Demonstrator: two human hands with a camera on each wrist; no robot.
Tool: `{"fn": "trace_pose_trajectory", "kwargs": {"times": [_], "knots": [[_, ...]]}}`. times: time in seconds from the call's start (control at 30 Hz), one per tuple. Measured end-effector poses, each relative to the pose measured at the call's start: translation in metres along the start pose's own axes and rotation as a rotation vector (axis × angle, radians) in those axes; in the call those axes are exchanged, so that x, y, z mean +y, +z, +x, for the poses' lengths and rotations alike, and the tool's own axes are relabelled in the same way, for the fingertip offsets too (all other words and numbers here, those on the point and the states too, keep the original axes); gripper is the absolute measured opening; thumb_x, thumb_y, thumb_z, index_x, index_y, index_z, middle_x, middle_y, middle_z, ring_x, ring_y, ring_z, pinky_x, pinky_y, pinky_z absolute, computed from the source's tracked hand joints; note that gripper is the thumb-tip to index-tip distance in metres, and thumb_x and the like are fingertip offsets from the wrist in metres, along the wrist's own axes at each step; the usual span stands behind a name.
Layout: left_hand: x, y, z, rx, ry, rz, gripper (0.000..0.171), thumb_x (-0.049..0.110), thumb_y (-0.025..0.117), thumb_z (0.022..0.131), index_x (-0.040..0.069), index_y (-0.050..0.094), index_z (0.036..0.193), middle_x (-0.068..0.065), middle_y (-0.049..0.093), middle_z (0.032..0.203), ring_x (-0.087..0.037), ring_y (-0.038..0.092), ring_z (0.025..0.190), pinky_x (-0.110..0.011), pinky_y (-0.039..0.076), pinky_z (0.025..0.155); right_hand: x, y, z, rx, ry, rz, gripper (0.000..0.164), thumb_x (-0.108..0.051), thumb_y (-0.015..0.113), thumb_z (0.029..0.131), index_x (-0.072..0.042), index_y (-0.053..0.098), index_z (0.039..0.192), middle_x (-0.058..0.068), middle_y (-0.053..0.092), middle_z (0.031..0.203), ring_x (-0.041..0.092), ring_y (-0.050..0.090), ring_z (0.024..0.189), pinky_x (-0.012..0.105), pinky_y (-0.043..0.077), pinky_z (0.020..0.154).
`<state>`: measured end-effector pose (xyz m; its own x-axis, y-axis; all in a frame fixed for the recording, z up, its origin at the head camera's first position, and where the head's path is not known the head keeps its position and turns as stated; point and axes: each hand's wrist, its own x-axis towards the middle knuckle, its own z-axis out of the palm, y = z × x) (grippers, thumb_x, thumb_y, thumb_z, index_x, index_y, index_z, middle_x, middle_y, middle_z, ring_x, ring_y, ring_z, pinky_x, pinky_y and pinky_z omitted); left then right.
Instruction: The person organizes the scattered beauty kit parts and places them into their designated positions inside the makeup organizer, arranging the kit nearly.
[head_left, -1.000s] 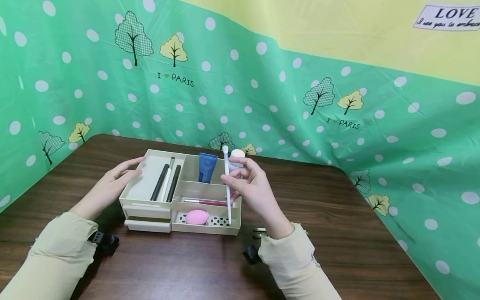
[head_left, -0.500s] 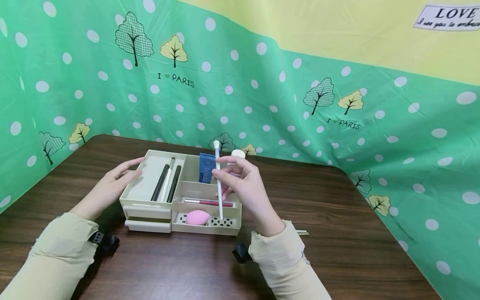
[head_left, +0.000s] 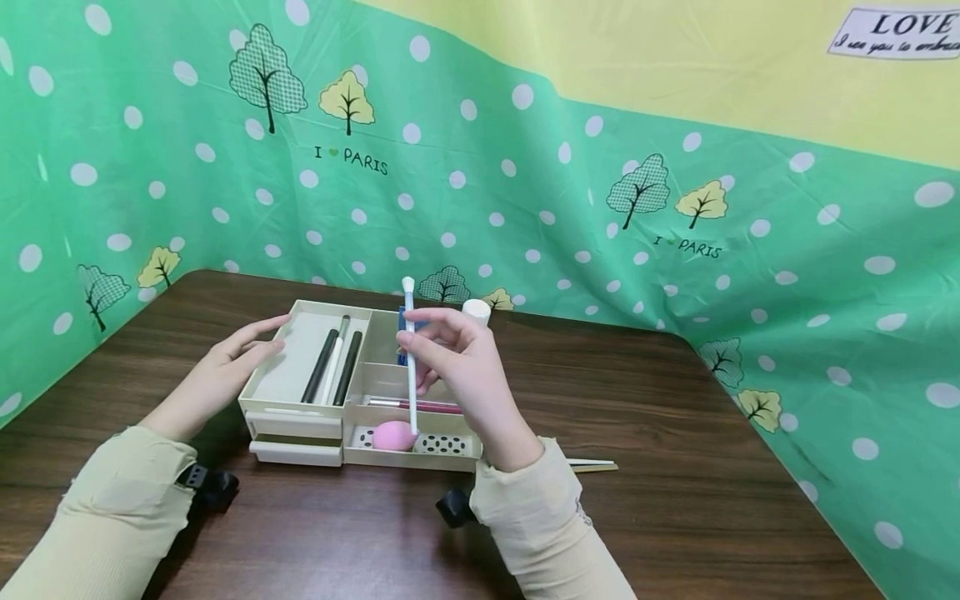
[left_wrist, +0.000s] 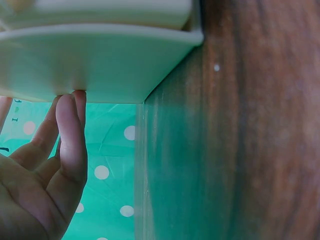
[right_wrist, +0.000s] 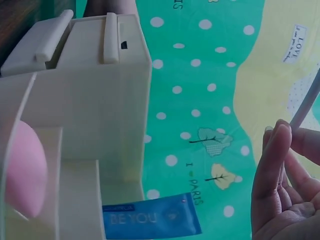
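Note:
My right hand (head_left: 472, 371) pinches a makeup brush (head_left: 412, 387) between thumb and fingers. It stands nearly upright above the right part of a cream desk organizer (head_left: 285, 367), white bristles up. Its lower end overlaps the pink makeup sponge (head_left: 392, 436) in the head view; whether they touch I cannot tell. My left hand (head_left: 221, 371) rests against the organizer's left side, and the left wrist view shows the fingertips (left_wrist: 79, 95) on its wall. Behind my right hand a blue tube (right_wrist: 150, 217) is mostly hidden in the head view. Dark and white pens (head_left: 321, 367) lie in the left top tray.
Slim dark-red sticks (head_left: 435, 407) lie in the middle compartment. A white-capped bottle (head_left: 476, 310) stands at the organizer's back right. On the brown table (head_left: 675, 433), thin light sticks (head_left: 596, 465) lie partly behind my right sleeve. A green patterned cloth (head_left: 495, 167) hangs behind the table.
My right hand has moved left with the brush, from the organizer's right edge to over the sponge. It now covers most of the blue tube. My left hand has stayed in place.

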<state>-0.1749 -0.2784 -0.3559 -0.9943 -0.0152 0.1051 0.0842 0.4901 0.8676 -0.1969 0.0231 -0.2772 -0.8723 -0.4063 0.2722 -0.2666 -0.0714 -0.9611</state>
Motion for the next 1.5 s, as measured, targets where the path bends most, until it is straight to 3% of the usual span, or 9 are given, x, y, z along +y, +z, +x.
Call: {"fn": "trace_pose_trajectory", "kwargs": {"times": [0.1, 0.33, 0.43, 0.77, 0.97, 1.17, 1.3, 1.4, 1.5], "knots": [[0.000, 0.001, 0.001, -0.006, 0.002, -0.009, 0.060, 0.047, 0.044, 0.104, 0.021, 0.031, 0.157, -0.017, 0.032, 0.157, -0.027, 0.040, 0.131, -0.043, 0.037, 0.102, 0.004, -0.001, -0.001, 0.025, 0.017, -0.003, 0.029, -0.003, 0.067, 0.091, 0.002, 0.066, 0.120, 0.006, 0.067, 0.080, 0.012, 0.056, 0.050, 0.024, 0.051, 0.050], [0.001, 0.000, 0.001, -0.007, -0.005, -0.007, 0.060, 0.047, 0.043, 0.104, 0.023, 0.029, 0.157, -0.016, 0.030, 0.159, -0.034, 0.035, 0.136, -0.046, 0.035, 0.102, 0.009, 0.000, 0.000, 0.040, 0.026, -0.001, 0.028, -0.003, 0.067, 0.092, 0.003, 0.066, 0.119, -0.001, 0.066, 0.078, 0.011, 0.055, 0.050, 0.024, 0.051, 0.050], [0.000, 0.000, 0.001, -0.008, -0.007, -0.016, 0.061, 0.047, 0.043, 0.104, 0.021, 0.029, 0.157, -0.017, 0.027, 0.160, -0.038, 0.029, 0.141, -0.056, 0.030, 0.105, 0.012, 0.001, 0.000, 0.035, 0.037, -0.011, 0.029, -0.004, 0.067, 0.092, 0.002, 0.066, 0.120, 0.000, 0.065, 0.079, 0.011, 0.055, 0.050, 0.025, 0.052, 0.051], [-0.001, 0.001, 0.002, -0.012, -0.008, -0.010, 0.061, 0.047, 0.043, 0.104, 0.021, 0.029, 0.157, -0.017, 0.027, 0.161, -0.038, 0.029, 0.141, -0.055, 0.031, 0.104, 0.020, 0.005, 0.000, 0.018, 0.062, -0.044, 0.029, -0.007, 0.068, 0.092, -0.003, 0.067, 0.120, -0.001, 0.062, 0.078, 0.011, 0.055, 0.050, 0.024, 0.050, 0.050], [0.000, 0.000, 0.001, -0.004, -0.009, 0.000, 0.060, 0.048, 0.043, 0.104, 0.022, 0.030, 0.157, -0.016, 0.028, 0.160, -0.037, 0.031, 0.139, -0.042, 0.035, 0.100, 0.025, 0.006, 0.001, -0.003, 0.071, -0.071, 0.031, -0.008, 0.068, 0.092, -0.003, 0.065, 0.122, -0.005, 0.059, 0.077, 0.011, 0.055, 0.052, 0.024, 0.050, 0.051], [0.000, 0.000, 0.001, -0.001, 0.000, 0.000, 0.059, 0.047, 0.043, 0.104, 0.022, 0.030, 0.157, -0.017, 0.029, 0.160, -0.037, 0.031, 0.139, -0.046, 0.033, 0.101, 0.028, 0.008, 0.001, -0.020, 0.092, -0.103, 0.032, -0.010, 0.069, 0.092, -0.005, 0.065, 0.124, -0.004, 0.058, 0.080, 0.013, 0.056, 0.053, 0.024, 0.050, 0.050], [-0.002, 0.000, 0.001, 0.002, -0.002, 0.011, 0.059, 0.047, 0.043, 0.104, 0.024, 0.031, 0.157, -0.016, 0.031, 0.159, -0.032, 0.035, 0.135, -0.037, 0.036, 0.098, 0.029, 0.009, 0.001, -0.036, 0.105, -0.111, 0.032, -0.009, 0.068, 0.092, -0.006, 0.065, 0.124, -0.004, 0.058, 0.082, 0.014, 0.055, 0.053, 0.023, 0.048, 0.048], [-0.002, 0.000, 0.001, 0.001, 0.001, 0.004, 0.059, 0.047, 0.043, 0.104, 0.023, 0.031, 0.157, -0.016, 0.030, 0.159, -0.033, 0.034, 0.136, -0.041, 0.036, 0.100, 0.029, 0.010, 0.000, -0.052, 0.119, -0.118, 0.032, -0.009, 0.068, 0.092, -0.006, 0.065, 0.124, -0.003, 0.058, 0.084, 0.012, 0.054, 0.052, 0.023, 0.047, 0.047], [-0.002, 0.000, 0.001, -0.003, 0.008, -0.016, 0.060, 0.046, 0.043, 0.105, 0.021, 0.030, 0.157, -0.017, 0.028, 0.160, -0.037, 0.030, 0.140, -0.054, 0.031, 0.104, 0.029, 0.011, 0.000, -0.069, 0.123, -0.139, 0.031, -0.010, 0.068, 0.092, -0.006, 0.066, 0.123, -0.002, 0.057, 0.085, 0.011, 0.054, 0.052, 0.023, 0.046, 0.047]]}}
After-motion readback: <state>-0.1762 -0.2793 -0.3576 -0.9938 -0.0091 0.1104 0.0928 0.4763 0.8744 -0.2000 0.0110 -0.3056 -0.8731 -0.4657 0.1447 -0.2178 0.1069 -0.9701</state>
